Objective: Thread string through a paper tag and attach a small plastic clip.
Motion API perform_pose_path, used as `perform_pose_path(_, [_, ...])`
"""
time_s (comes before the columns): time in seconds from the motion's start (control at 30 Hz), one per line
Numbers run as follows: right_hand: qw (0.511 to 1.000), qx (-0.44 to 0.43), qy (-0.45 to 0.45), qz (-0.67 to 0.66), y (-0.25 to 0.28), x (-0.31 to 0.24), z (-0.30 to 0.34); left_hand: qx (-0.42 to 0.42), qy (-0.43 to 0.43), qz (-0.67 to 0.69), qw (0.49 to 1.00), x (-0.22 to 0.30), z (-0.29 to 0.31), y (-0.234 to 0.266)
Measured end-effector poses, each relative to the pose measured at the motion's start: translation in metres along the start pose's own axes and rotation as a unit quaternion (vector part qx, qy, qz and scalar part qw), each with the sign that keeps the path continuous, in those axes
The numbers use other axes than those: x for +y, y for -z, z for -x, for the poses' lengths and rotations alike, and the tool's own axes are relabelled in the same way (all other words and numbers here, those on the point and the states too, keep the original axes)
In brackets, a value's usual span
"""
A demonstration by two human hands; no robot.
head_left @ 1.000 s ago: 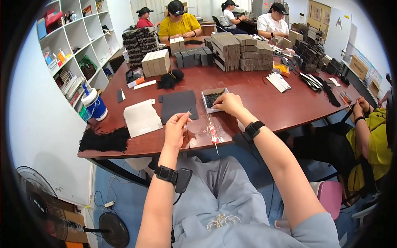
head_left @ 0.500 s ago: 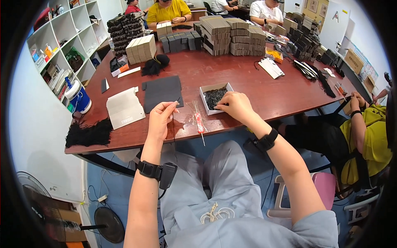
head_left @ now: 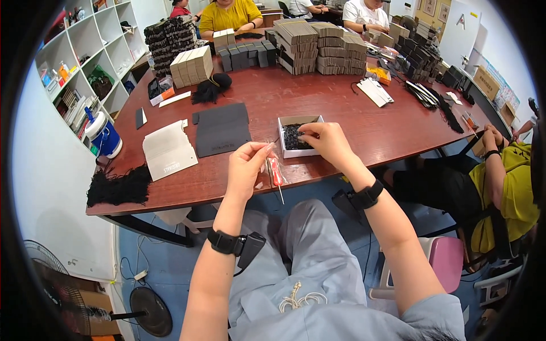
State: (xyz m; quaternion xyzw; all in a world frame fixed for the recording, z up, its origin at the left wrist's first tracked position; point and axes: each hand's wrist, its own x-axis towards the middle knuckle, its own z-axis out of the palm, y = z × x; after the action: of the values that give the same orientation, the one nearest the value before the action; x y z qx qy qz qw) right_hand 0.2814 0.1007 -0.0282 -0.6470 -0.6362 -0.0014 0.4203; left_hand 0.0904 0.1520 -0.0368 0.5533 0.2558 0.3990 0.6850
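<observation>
My left hand (head_left: pixel 248 166) is pinched above the table's near edge. A thin black cord hangs from its fingertips, though little of it shows. Just beside those fingers, a red-handled tool (head_left: pixel 276 170) with a thin metal shaft lies partly in clear plastic, its tip past the edge. My right hand (head_left: pixel 329 145) reaches over a small white box (head_left: pixel 301 153) filled with small black pieces (head_left: pixel 292 136). Its thumb and finger are pressed together over the contents; whatever they hold is too small to make out. A flat black card (head_left: pixel 223 128) and an off-white card (head_left: pixel 169 150) lie to the left.
A black fringe bundle (head_left: pixel 118 186) lies at the table's left corner. Stacks of grey card pieces (head_left: pixel 296 48) and dark bundles (head_left: pixel 170 42) stand farther back. Co-workers sit across the table, and a person in yellow-green (head_left: pixel 508 187) sits at the right.
My left hand has moved right with the cord, toward the box and over the red-handled tool. My right hand's fingertips have lifted slightly from the black pieces.
</observation>
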Motion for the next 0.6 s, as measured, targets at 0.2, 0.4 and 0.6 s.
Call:
perform_pose_path(0.2, [0.998, 0.033, -0.041, -0.039, 0.003, -0.002, -0.007, -0.015, -0.057, 0.092, 0.994, -0.009, -0.006, 0.011])
perform_pose_path(0.4, [0.972, 0.065, -0.044, -0.220, -0.008, -0.029, -0.022, -0.001, -0.055, 0.086, 0.995, 0.002, -0.021, 0.021])
perform_pose_path(0.6, [0.861, 0.004, -0.191, -0.472, -0.031, -0.057, -0.024, 0.015, -0.028, 0.102, 0.994, -0.002, -0.020, 0.028])
